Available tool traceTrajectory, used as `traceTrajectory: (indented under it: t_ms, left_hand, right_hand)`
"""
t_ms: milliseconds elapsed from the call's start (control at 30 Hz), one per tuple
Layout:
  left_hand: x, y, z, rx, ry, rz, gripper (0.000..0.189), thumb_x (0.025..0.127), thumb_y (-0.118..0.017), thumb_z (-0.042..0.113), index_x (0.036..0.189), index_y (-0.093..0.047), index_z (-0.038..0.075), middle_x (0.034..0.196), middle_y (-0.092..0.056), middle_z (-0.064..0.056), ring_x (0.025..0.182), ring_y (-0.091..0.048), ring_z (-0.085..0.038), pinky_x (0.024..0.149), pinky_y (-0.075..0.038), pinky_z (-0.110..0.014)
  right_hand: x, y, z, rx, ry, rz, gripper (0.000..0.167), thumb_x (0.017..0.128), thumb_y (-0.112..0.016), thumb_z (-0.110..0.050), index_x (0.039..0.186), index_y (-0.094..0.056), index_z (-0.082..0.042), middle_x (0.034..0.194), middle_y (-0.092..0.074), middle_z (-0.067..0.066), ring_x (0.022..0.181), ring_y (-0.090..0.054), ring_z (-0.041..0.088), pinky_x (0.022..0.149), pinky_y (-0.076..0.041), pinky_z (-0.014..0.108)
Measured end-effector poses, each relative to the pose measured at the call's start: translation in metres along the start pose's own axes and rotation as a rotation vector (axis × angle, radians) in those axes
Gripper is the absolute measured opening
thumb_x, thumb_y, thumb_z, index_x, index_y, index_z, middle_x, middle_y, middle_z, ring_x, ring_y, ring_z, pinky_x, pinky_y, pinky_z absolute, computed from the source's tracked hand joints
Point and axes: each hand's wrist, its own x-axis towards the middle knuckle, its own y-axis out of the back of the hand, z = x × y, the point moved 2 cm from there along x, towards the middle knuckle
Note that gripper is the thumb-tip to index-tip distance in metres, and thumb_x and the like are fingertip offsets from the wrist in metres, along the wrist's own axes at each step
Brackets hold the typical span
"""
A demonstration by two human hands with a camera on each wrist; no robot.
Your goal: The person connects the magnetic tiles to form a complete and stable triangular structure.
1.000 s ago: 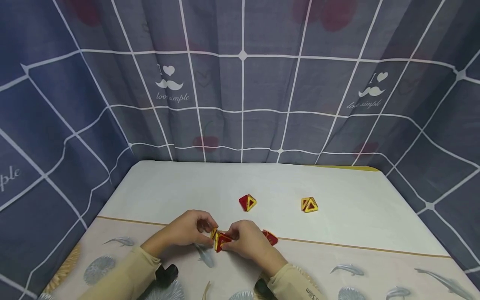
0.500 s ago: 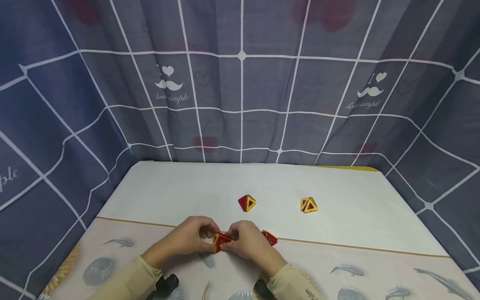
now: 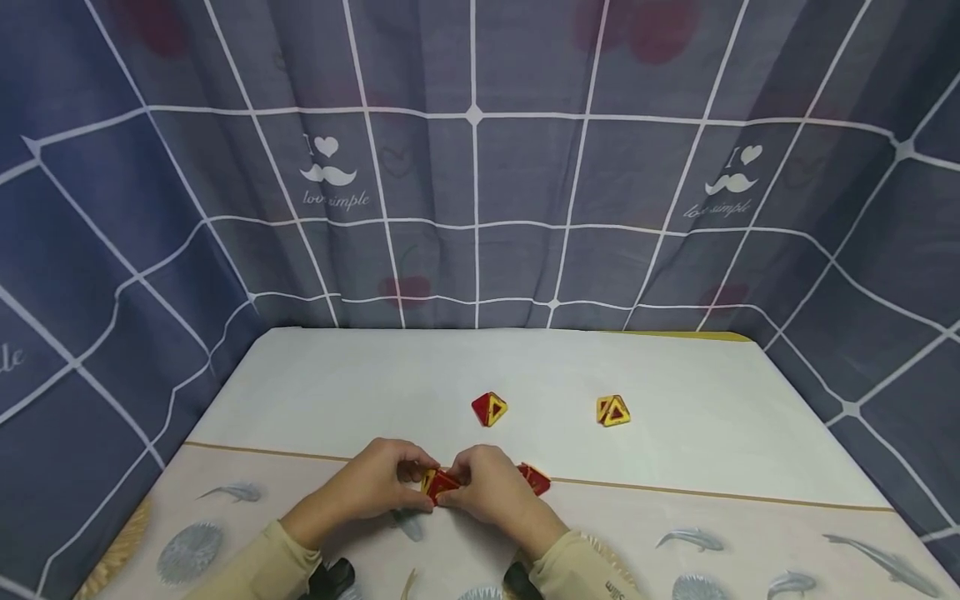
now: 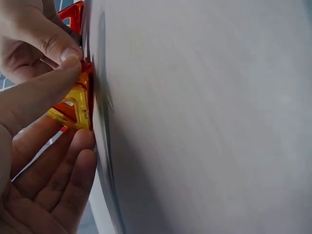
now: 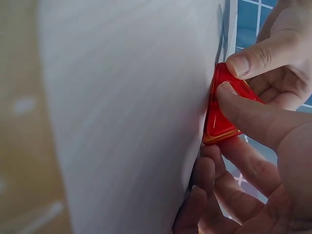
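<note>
Between the two hands is a small pyramid-like cluster of red and yellow triangular magnetic tiles (image 3: 439, 484). My left hand (image 3: 375, 479) pinches its left side, where a yellow triangular tile (image 4: 79, 108) with an open centre shows in the left wrist view. My right hand (image 3: 491, 487) pinches the right side, its thumb pressed on a red triangular tile (image 5: 219, 126) in the right wrist view. Low over the patterned cloth, the tiles meet along their edges. Fingers hide part of the cluster.
Just right of my right hand lies a red tile piece (image 3: 536, 479). Farther back on the white board (image 3: 337, 375) stand a red-and-yellow pyramid (image 3: 489, 409) and a mostly yellow pyramid (image 3: 613, 410). A checked curtain (image 3: 525, 167) encloses the back and sides.
My left hand has moved right and slightly down, bringing its yellow tile against the red ones. The hands are closer together. The right hand has barely moved, and the view has shifted slightly.
</note>
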Motion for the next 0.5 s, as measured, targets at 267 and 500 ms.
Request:
traceTrajectory:
  t_ms: [267,500]
  left_hand:
    - [0.005,0.002,0.003,0.046,0.01,-0.007,0.041,0.073,-0.092,0.021,0.108,-0.074,0.009,0.095,-0.067,0.008,0.083,-0.063,-0.014,0.073,-0.053,-0.03]
    - [0.019,0.004,-0.002,0.124,0.068,0.081,0.043,0.076,-0.09,0.019,0.112,-0.072,0.005,0.091,-0.064,0.004,0.081,-0.058,-0.014,0.068,-0.051,-0.027]
  right_hand:
    - [0.002,0.002,0.0,-0.038,0.024,0.011,0.026,0.077,-0.089,-0.021,0.093,-0.075,-0.005,0.075,-0.063,-0.007,0.068,-0.055,0.005,0.065,-0.048,0.025]
    - [-0.001,0.017,-0.002,-0.006,0.044,0.032,0.04,0.082,-0.084,-0.024,0.113,-0.072,-0.003,0.092,-0.068,0.002,0.082,-0.064,0.012,0.073,-0.053,0.03]
